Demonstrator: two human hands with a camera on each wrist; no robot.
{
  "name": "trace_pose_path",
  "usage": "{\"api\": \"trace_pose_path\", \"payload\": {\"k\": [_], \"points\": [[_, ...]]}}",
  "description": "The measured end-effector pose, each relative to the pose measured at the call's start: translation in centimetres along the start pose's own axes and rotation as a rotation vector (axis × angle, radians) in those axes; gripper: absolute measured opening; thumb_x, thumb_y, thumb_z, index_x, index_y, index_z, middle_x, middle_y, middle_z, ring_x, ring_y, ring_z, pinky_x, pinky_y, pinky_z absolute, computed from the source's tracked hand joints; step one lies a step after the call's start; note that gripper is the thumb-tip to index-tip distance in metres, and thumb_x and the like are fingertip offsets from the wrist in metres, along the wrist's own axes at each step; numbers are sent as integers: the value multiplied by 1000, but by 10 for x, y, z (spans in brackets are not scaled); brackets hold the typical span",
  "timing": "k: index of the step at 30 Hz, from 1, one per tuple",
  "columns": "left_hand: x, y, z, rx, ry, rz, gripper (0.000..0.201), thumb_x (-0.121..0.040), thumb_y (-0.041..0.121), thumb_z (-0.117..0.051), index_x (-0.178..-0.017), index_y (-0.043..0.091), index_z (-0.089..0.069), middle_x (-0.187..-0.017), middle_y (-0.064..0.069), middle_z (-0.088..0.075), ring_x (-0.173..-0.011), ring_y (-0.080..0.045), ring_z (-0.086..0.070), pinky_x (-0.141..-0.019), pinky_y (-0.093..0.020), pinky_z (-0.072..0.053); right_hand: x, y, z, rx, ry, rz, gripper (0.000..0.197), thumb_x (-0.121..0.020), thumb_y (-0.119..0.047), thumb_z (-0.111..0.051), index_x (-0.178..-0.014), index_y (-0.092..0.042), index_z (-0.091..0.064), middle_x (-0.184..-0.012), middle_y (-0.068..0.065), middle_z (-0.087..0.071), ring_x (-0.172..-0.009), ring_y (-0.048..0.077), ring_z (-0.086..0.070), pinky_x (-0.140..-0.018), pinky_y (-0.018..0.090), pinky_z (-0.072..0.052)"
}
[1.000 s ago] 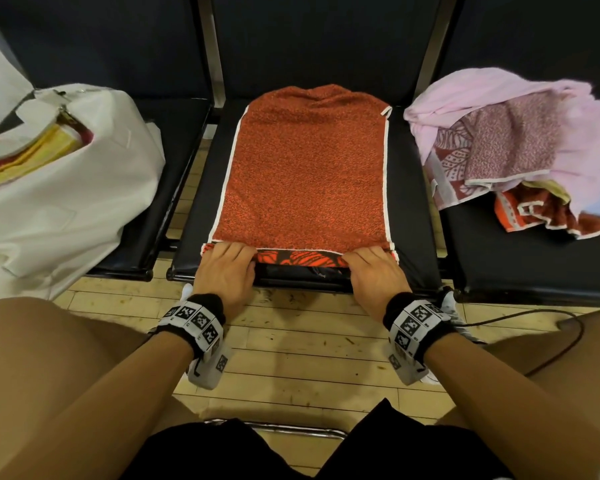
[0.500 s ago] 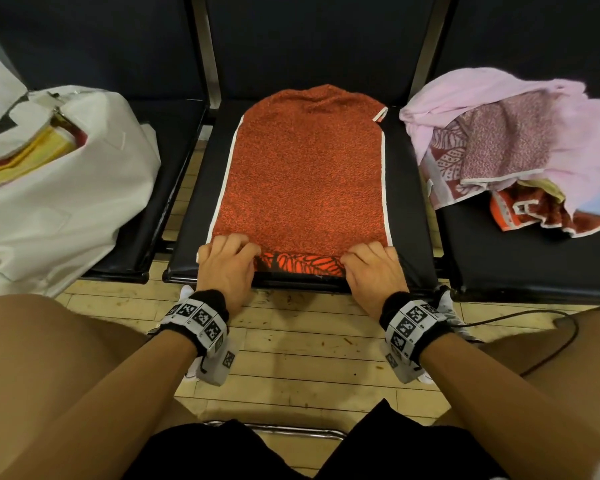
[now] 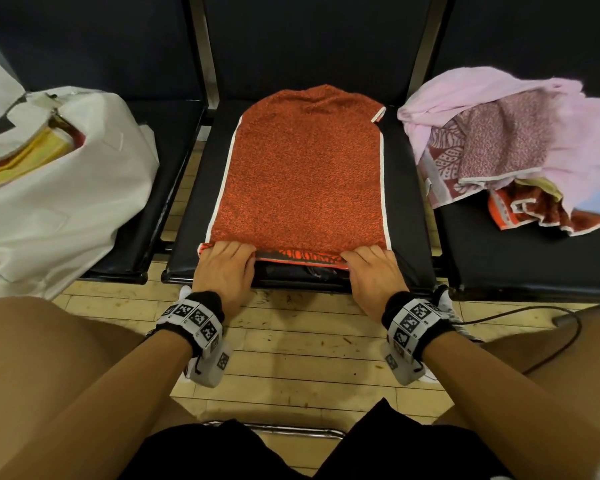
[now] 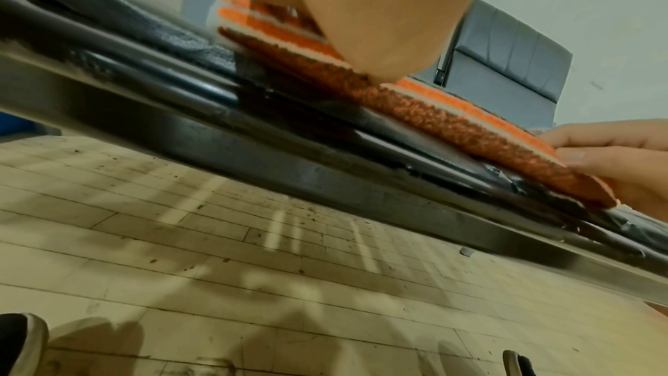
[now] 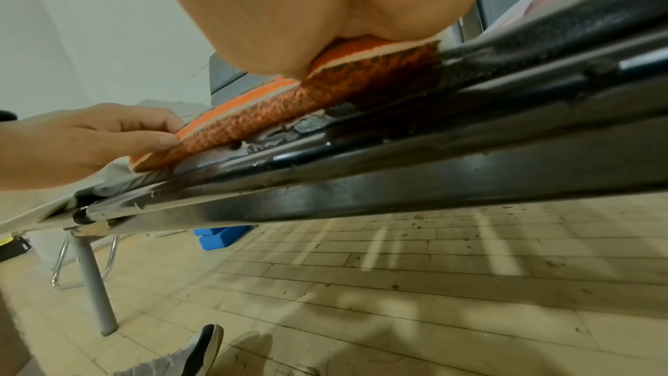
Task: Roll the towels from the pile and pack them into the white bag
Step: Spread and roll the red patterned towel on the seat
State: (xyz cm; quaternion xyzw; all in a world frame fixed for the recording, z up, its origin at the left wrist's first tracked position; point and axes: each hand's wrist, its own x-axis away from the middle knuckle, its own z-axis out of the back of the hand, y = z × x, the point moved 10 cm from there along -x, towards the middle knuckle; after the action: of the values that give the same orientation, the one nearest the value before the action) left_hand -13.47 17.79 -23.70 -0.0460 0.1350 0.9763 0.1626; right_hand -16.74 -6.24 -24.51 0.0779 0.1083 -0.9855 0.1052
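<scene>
Orange towel [image 3: 302, 174] on the middle seat, first turn of the roll just started.

Left hand [image 3: 224, 268] and right hand [image 3: 373, 271] each pinch its turned-over near hem, fingers curled on top, thumbs underneath. Next, I judge, both must roll evenly away. Farther off, the white bag [image 3: 63, 202] sits on the left seat, the towel pile [image 3: 520, 147] on the right.

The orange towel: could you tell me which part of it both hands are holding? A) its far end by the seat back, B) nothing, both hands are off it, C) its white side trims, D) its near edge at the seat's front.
D: the left hand and right hand pinch the orange towel at its near edge, just folded over.
</scene>
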Motion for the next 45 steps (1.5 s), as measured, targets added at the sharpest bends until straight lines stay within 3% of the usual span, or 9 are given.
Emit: {"api": "trace_pose_path", "payload": {"k": [5,11,16,18,21,28,34,40,45], "points": [[0,0,-3,-54,-7,5,40,-94,35,-30,-104,18,-65,-91,0,-68,-87,-26,-55,-84,-42,-35,-3,0,-5,-111,-103,-47,35,-91,-12,-42,-121,-18,-60,-106,0,-67,-96,24,-59,-90,38,-31],[-1,-3,-2,6,49,39,21,-88,30,-49,-102,23,-63,-95,2,-62,-89,-25,-53,-84,-42,-33,-1,-8,17,-64,144,47,26,-80,-4,-67,-100,-21,-66,-107,-3,-61,-97,20,-52,-83,36,-31],[-2,5,3,7,117,-38,19,-83,8,-66,-97,20,-68,-103,0,-61,-98,-23,-46,-86,-41,-32,3,-21,7,72,142,179,29,-75,1,-68,-100,-14,-70,-105,1,-63,-93,25,-53,-79,39,-39],[-3,7,-2,24,79,-58,21,-84,3,-63,-99,16,-70,-101,-4,-66,-93,-28,-52,-81,-43,-40,4,-23,6,86,107,163,26,-80,-9,-61,-104,-15,-68,-107,1,-63,-95,25,-54,-81,39,-38],[-2,6,-6,53,32,-48,27,-91,22,-48,-107,13,-68,-105,-5,-66,-96,-29,-54,-84,-45,-48,4,-18,4,68,56,104,29,-81,-19,-64,-110,-17,-64,-108,0,-64,-99,25,-56,-84,41,-43],[0,6,-13,12,-18,-53,42,-92,35,-38,-116,14,-64,-115,-5,-65,-106,-29,-55,-87,-47,-48,-1,-8,-2,22,20,57,32,-82,-9,-65,-114,-15,-66,-104,0,-67,-96,25,-58,-86,40,-44],[-1,10,-7,-52,8,-32,37,-94,33,-34,-108,17,-64,-98,0,-67,-92,-26,-54,-82,-42,-39,-5,-8,5,-34,-59,-20,45,-87,-25,-31,-115,-16,-66,-98,1,-65,-86,25,-60,-81,40,-44],[1,10,-8,-37,24,-26,27,-91,33,-43,-102,20,-63,-90,1,-68,-83,-26,-57,-79,-42,-39,-1,-7,17,-123,65,-13,22,-88,-15,-59,-109,-18,-63,-106,2,-59,-86,26,-58,-77,41,-49],[2,12,5,-30,169,-50,6,-86,20,-65,-91,23,-64,-96,2,-59,-92,-22,-46,-83,-42,-27,8,-23,15,68,211,186,29,-76,-2,-66,-99,-18,-71,-106,2,-63,-97,23,-50,-80,36,-31]]}}
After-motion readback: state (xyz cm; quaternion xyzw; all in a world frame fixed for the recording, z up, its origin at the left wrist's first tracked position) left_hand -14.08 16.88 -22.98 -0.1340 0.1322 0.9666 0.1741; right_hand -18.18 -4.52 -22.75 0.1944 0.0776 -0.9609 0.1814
